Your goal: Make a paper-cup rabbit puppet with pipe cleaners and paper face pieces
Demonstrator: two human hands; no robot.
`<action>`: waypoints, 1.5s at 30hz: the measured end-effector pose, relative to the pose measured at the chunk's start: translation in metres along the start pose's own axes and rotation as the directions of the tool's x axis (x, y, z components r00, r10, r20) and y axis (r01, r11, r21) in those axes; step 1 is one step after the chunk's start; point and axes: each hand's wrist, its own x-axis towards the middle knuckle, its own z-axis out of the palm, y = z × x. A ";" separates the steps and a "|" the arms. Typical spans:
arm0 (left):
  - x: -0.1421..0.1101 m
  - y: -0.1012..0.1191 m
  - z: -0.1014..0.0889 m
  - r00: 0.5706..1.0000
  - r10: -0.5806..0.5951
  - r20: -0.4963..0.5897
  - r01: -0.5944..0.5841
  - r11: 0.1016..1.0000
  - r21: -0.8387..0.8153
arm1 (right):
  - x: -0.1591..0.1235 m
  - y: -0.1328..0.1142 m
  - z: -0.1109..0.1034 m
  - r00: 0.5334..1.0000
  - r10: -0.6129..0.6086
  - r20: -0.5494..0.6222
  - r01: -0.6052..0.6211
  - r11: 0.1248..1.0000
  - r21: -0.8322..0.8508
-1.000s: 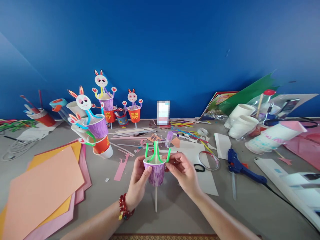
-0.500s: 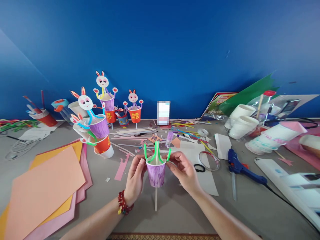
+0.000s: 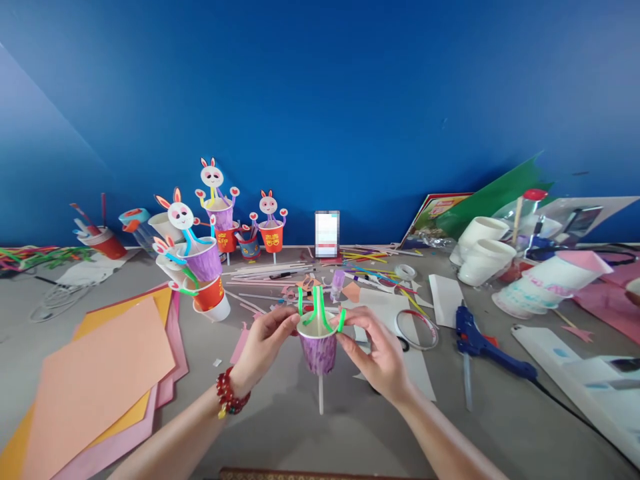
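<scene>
One purple cup [image 3: 319, 355] is held upright toward the middle of the front edge of the desk [image 3: 280, 437], with one white stick [image 3: 321, 398] below it; whether the stick touches the desk I cannot tell. Four ends of green strips [image 3: 320, 310] show in it — two upright in the middle, one at each side of the rim. The left hand [image 3: 267, 341] pinches the left rim, and the right hand [image 3: 377, 353] has thumb and finger clamped on the right-hand green end. Toward the left of the back edge stand three rabbit heads [image 3: 212, 177] seen face-on — and a fourth, partly hidden. Coloured paper [image 3: 107, 367] covers the front left corner. On the right half are two rolls of tape [image 3: 429, 345], one blue glue gun [image 3: 493, 352] and two plain white cups [image 3: 486, 260].
</scene>
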 end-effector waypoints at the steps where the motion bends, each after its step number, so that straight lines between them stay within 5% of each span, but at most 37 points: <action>1: 0.000 0.006 0.000 1.000 0.013 0.018 -0.014 0.998 0.054 | 0.000 -0.003 -0.001 0.999 -0.046 -0.004 0.046 0.999 -0.028; 7: 0.014 0.044 -0.004 0.975 0.008 0.224 -0.078 0.949 0.305 | 0.004 -0.016 -0.005 0.977 -0.206 -0.047 0.199 0.972 -0.121; 12: 0.027 0.060 0.000 0.971 0.040 0.235 -0.166 0.819 0.549 | 0.006 -0.020 -0.008 0.961 -0.258 -0.095 0.237 0.953 -0.190; 22: 0.027 0.067 0.011 0.980 0.081 0.183 -0.192 0.644 0.740 | 0.004 -0.018 -0.009 0.954 -0.283 -0.095 0.261 0.945 -0.196; 30: 0.023 0.064 0.016 0.977 0.146 0.157 -0.214 0.637 0.740 | 0.005 -0.017 -0.008 0.949 -0.289 -0.125 0.261 0.944 -0.202; 40: 0.020 0.054 0.019 0.946 0.259 0.193 -0.302 0.502 0.810 | 0.005 -0.016 -0.007 0.937 -0.324 -0.133 0.292 0.932 -0.215; 45: 0.021 0.057 0.020 0.977 0.090 0.193 -0.208 0.594 0.777 | 0.004 -0.014 -0.007 0.943 -0.313 -0.115 0.284 0.934 -0.218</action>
